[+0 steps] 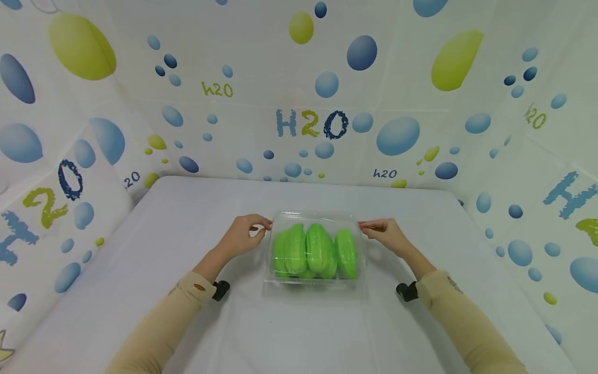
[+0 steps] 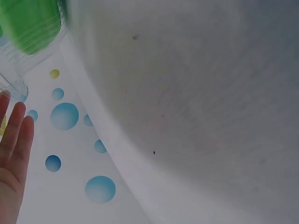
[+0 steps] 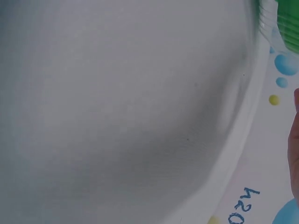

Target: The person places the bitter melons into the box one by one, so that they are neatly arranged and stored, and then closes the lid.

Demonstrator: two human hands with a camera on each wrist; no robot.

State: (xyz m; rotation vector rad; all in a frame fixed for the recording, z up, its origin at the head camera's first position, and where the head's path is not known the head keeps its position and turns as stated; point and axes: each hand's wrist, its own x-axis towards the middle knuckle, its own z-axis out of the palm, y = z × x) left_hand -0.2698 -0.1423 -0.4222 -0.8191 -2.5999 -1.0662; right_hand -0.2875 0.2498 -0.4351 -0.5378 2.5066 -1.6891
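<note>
A clear plastic container (image 1: 315, 218) with a lid stands on the white table, in front of me. Inside lie several bright green, oblong, ridged pieces (image 1: 318, 249), seen through the plastic. My left hand (image 1: 245, 234) pinches the container's far left corner with thumb and forefinger. At the opposite far corner, my right hand (image 1: 385, 234) pinches the rim between its fingertips. The left wrist view catches the fingers (image 2: 23, 140) of the left hand by the clear rim. Only a sliver of the right hand (image 3: 293, 154) enters the right wrist view, below the container's edge.
The white table (image 1: 299, 332) spreads around the container on all sides. Behind it and at both sides hangs a white sheet (image 1: 261, 62) printed with blue and green drops. A dark wrist camera (image 1: 221, 291) sits below the left cuff, and another (image 1: 407, 292) below the right.
</note>
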